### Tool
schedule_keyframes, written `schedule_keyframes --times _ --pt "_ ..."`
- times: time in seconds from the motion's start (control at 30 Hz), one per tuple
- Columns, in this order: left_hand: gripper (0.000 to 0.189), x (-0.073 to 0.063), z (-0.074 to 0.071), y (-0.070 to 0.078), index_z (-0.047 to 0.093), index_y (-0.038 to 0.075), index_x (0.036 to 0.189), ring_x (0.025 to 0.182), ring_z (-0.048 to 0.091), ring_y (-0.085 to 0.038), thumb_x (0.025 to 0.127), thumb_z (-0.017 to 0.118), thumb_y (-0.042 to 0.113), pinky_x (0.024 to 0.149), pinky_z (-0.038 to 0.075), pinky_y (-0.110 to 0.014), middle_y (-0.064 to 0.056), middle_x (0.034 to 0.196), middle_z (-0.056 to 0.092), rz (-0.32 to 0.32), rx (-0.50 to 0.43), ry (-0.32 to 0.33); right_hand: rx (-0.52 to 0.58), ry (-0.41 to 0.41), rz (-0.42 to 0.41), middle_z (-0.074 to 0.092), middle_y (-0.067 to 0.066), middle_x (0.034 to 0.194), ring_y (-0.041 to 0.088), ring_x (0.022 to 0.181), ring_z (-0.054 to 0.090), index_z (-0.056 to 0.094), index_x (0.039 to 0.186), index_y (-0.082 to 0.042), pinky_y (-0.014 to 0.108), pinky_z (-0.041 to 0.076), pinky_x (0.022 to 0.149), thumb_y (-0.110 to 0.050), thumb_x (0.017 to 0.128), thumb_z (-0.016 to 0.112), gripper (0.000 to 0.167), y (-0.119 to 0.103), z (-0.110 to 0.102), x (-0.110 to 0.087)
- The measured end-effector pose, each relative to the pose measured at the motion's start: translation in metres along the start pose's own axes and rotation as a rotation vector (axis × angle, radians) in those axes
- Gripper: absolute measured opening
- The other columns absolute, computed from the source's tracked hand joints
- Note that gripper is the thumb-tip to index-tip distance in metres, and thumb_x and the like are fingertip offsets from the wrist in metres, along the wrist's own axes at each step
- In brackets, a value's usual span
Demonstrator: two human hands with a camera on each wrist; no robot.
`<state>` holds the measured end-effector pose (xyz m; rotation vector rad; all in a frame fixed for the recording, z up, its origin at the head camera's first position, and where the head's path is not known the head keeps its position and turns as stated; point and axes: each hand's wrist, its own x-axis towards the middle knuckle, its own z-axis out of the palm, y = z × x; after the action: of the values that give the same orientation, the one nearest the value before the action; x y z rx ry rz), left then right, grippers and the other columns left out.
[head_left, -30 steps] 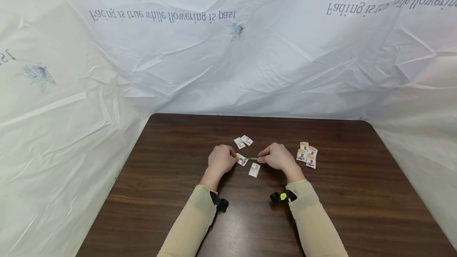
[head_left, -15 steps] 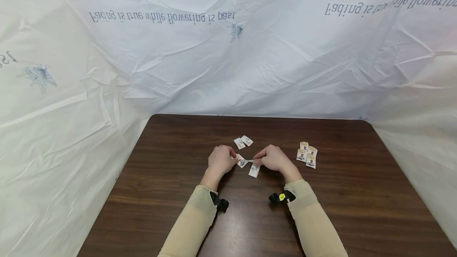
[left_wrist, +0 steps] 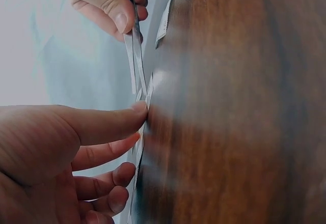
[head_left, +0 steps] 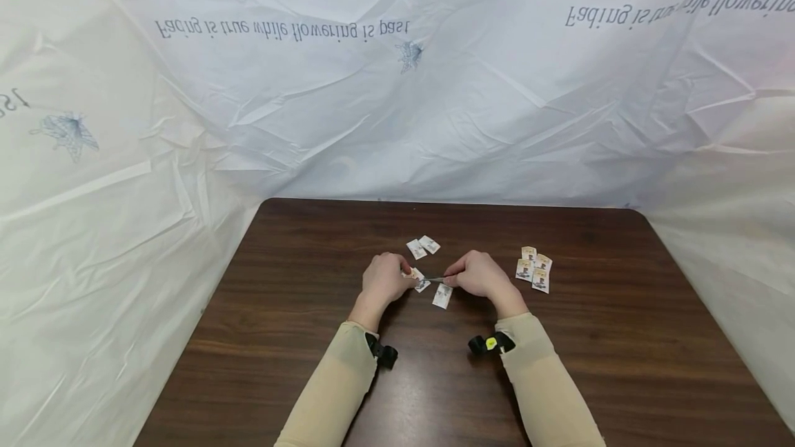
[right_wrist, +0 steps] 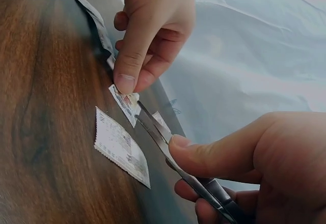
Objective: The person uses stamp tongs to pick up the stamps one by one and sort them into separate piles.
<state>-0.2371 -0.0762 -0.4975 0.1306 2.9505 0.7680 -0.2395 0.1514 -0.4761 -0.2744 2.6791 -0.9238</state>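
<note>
My left hand (head_left: 385,278) pinches a small stamp (right_wrist: 121,100) between thumb and index finger, close over the dark wooden table (head_left: 348,226). Its perforated edge and printed picture show in the right wrist view. From the other side, my right hand (head_left: 481,276) grips metal tweezers (right_wrist: 165,150) between thumb and fingers. The tweezer tips stand slightly apart, right at the stamp's edge beside my left thumb. Another white stamp (right_wrist: 119,145) lies on the table just below the tweezers. My other left fingers are loosely curled.
Two pale stamps (head_left: 416,248) lie beyond my hands. A cluster of several stamps (head_left: 540,280) with printed pictures sits to the right. Off the left hand's fingers, a curled strip of stamps (right_wrist: 94,18) shows. White plastic sheeting (head_left: 397,123) surrounds the table.
My right hand moved left with the tweezers, bringing the tips over the stamp, then shifted slightly back right. The left hand has stayed almost in place.
</note>
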Motion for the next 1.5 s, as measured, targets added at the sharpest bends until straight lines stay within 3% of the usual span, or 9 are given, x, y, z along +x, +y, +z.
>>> schedule_keyframes --times 0.2,0.5,0.73,1.1,1.5 --pt "0.024 -0.001 -0.001 0.000 0.077 0.018 0.091 0.108 0.065 -0.032 0.087 0.091 0.038 0.084 0.056 -0.046 -0.006 0.106 0.069 -0.001 -0.004 -0.004 0.020 -0.015 -0.011 0.079 0.005 0.115 0.026 0.109 0.071 0.086 0.110 -0.014 0.048 0.057 0.089 -0.022 0.097 0.079 0.016 0.000 0.002 0.002" --pt "0.021 -0.001 0.000 0.000 0.078 0.018 0.089 0.112 0.065 -0.033 0.086 0.092 0.034 0.086 0.056 -0.048 -0.005 0.105 0.071 0.012 -0.010 0.016 0.014 -0.054 -0.012 0.079 0.007 0.113 0.031 0.109 0.072 0.087 0.105 -0.013 0.051 0.057 0.091 -0.024 0.095 0.079 0.017 0.004 -0.015 -0.006" --pt "0.013 0.000 0.002 -0.001 0.078 0.020 0.087 0.112 0.065 -0.034 0.093 0.086 0.029 0.087 0.056 -0.049 -0.005 0.105 0.071 0.005 -0.003 0.026 0.050 -0.107 -0.034 0.080 0.005 0.109 0.027 0.108 0.072 0.087 0.102 -0.012 0.050 0.057 0.092 -0.022 0.094 0.080 0.014 0.004 -0.012 -0.005" --pt "0.016 -0.001 0.002 0.000 0.076 0.021 0.086 0.111 0.064 -0.033 0.088 0.089 0.030 0.086 0.056 -0.048 -0.005 0.103 0.068 -0.007 -0.005 0.021 0.067 0.006 -0.041 0.079 0.005 0.116 0.033 0.117 0.070 0.085 0.113 -0.012 0.052 0.056 0.096 -0.024 0.097 0.080 0.020 0.005 -0.003 0.001" --pt "0.016 0.001 0.001 0.000 0.077 0.021 0.089 0.111 0.063 -0.032 0.089 0.089 0.031 0.086 0.056 -0.047 -0.004 0.105 0.068 -0.011 0.016 0.006 -0.066 0.089 -0.089 0.079 0.004 0.113 0.030 0.111 0.072 0.086 0.111 -0.017 0.051 0.057 0.092 -0.024 0.098 0.080 0.016 -0.002 0.007 0.005"
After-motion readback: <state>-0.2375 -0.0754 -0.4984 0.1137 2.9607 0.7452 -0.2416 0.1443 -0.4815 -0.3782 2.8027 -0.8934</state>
